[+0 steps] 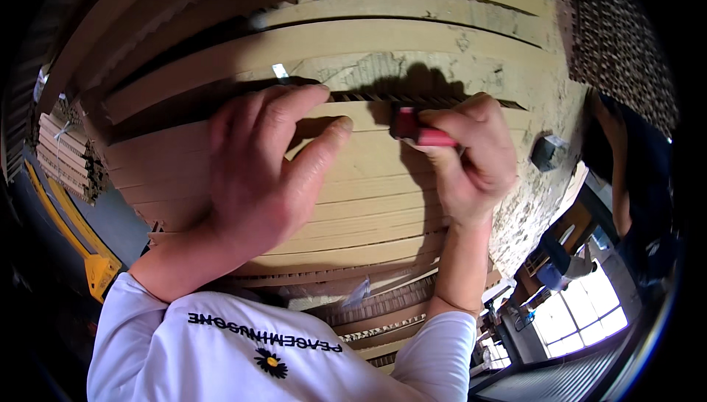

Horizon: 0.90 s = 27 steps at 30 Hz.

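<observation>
In front of me lies a row of tan cardboard strips (368, 196), packed side by side with thin gaps between them. My left hand (265, 155) rests on their left part, thumb and forefinger spread apart near the far edge; its other fingers are partly hidden. A small red-and-black hand tool (436, 137) is gripped in my right hand (475, 159), its dark end at the far edge of the strips. The tool is blurred, so its exact kind is unclear. Beyond that edge, corrugated ends show in a dark gap.
More long cardboard strips (412, 33) lie farther off on the worn, stained table (523, 210). A dark block (547, 152) sits at the right. Past it is another person's arm (617, 159). Corrugated stacks (618, 48) stand far right, yellow equipment (99, 269) at left.
</observation>
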Each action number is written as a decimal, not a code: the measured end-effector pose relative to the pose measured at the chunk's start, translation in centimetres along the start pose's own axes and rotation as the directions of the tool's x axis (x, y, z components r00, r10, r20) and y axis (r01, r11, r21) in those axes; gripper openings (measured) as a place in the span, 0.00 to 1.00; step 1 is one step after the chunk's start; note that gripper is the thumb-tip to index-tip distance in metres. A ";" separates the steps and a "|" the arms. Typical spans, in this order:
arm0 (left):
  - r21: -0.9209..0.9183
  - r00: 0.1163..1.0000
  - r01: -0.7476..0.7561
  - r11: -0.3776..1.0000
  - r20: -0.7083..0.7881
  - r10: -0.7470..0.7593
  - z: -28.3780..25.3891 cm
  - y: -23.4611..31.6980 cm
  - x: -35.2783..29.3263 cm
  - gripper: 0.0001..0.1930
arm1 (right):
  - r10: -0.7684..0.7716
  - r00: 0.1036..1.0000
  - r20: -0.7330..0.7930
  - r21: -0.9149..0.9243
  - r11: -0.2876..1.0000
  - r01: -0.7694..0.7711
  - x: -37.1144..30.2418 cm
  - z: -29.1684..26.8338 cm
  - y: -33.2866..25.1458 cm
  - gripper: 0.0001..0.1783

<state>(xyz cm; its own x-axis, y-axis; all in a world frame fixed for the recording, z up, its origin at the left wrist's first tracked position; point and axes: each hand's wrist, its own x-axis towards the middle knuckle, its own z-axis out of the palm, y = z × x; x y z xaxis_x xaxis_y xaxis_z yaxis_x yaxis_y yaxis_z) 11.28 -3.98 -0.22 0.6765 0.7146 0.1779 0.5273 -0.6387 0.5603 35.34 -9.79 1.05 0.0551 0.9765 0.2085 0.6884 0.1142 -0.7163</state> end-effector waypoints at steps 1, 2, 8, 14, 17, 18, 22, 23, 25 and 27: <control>-0.001 1.000 -0.002 1.000 0.014 0.002 0.0 -0.1 -0.3 0.17 | -0.019 0.991 -0.134 0.199 0.979 0.046 0.1 -0.2 0.0 0.07; -0.002 1.000 -0.004 1.000 0.028 0.004 0.0 -0.1 -0.4 0.17 | 0.096 0.953 -0.287 0.494 0.867 0.061 -0.4 -0.6 0.1 0.11; 0.022 0.999 -0.032 0.999 0.000 0.032 0.1 -0.2 -0.3 0.18 | 0.041 0.995 -0.090 0.282 0.959 -0.014 -2.6 -1.4 0.1 0.14; -0.041 1.000 -0.007 0.999 0.006 0.007 0.2 -0.4 -0.6 0.21 | 0.003 1.000 -0.030 0.100 0.995 0.000 -3.5 -0.8 -0.1 0.11; -0.036 0.999 -0.012 0.999 0.034 0.013 0.0 -0.3 -0.5 0.21 | -0.029 1.000 0.003 0.093 0.995 0.028 -3.4 -0.7 0.0 0.13; -0.035 0.999 -0.010 0.999 0.036 0.011 0.0 -0.3 -0.4 0.21 | -0.035 0.999 0.014 0.084 0.996 0.033 -3.4 -0.7 0.0 0.13; -0.034 0.999 0.005 0.999 0.047 -0.003 0.0 -0.3 -0.5 0.20 | -0.030 0.999 0.042 0.029 0.999 0.029 -3.1 -0.7 -0.3 0.14; -0.033 0.999 0.007 0.999 0.050 -0.006 0.0 -0.3 -0.5 0.20 | -0.033 0.999 0.043 0.020 0.999 0.032 -3.1 -0.7 -0.4 0.14; -0.038 0.999 0.004 0.999 0.050 -0.002 0.0 -0.3 -0.4 0.20 | -0.041 0.998 0.044 0.002 0.999 0.040 -3.0 -0.6 -0.4 0.15; -0.037 0.999 0.001 0.999 0.047 0.001 0.0 -0.3 -0.4 0.20 | -0.045 0.998 0.043 0.004 0.999 0.045 -2.9 -0.6 -0.4 0.15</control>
<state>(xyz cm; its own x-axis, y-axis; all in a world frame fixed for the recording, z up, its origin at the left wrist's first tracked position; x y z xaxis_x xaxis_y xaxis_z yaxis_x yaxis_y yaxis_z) 10.82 -4.10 -0.49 0.7004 0.6998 0.1405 0.5083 -0.6272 0.5902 35.35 -12.76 1.08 -0.0076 0.9773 0.2119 0.6871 0.1591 -0.7089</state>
